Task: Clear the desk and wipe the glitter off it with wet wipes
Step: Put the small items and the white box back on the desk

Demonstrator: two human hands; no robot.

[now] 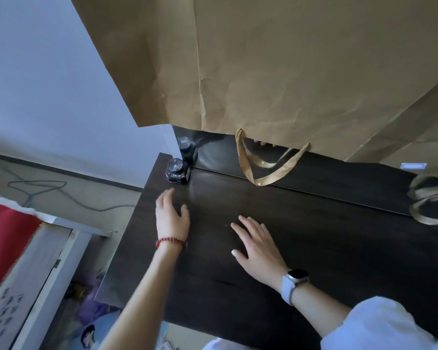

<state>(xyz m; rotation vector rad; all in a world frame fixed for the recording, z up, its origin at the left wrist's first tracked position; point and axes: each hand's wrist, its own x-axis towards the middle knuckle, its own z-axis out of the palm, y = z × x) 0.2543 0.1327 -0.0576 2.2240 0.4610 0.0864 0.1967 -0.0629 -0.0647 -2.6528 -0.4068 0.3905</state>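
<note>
Both our hands are out over the desk point(314, 223), a dark wood-grain top that looks bare apart from what sits at its far edge. Our left hand point(172, 213) lies near the left rim, fingers spread wide and pointing toward the far corner, holding nothing; a red bead bracelet point(171, 242) circles its wrist. Our right hand point(257, 242) lies palm down near the middle of the top, fingers splayed and empty too, with a watch point(295, 281) on a pale strap at the wrist and a white sleeve point(379, 327) behind it.

At the far left corner stands a small dark jar point(177, 170), just beyond our left fingertips but apart from them. A second jar shape point(187, 149) shows right behind it; we think it may be a reflection in the glossy back panel, though the view does not settle that.

A large brown paper bag point(276, 66) fills the upper part of the view, its gold ribbon handle point(266, 168) hanging down to the desk's far edge. Another ribbon loop point(430, 205) shows at the right edge. We cannot make out glitter on the surface, and no wipes are in sight.

Left of the desk we see a pale wall point(31, 84), a grey cable point(48, 190) trailing on the floor, and something red point(5, 236) at the left edge.
</note>
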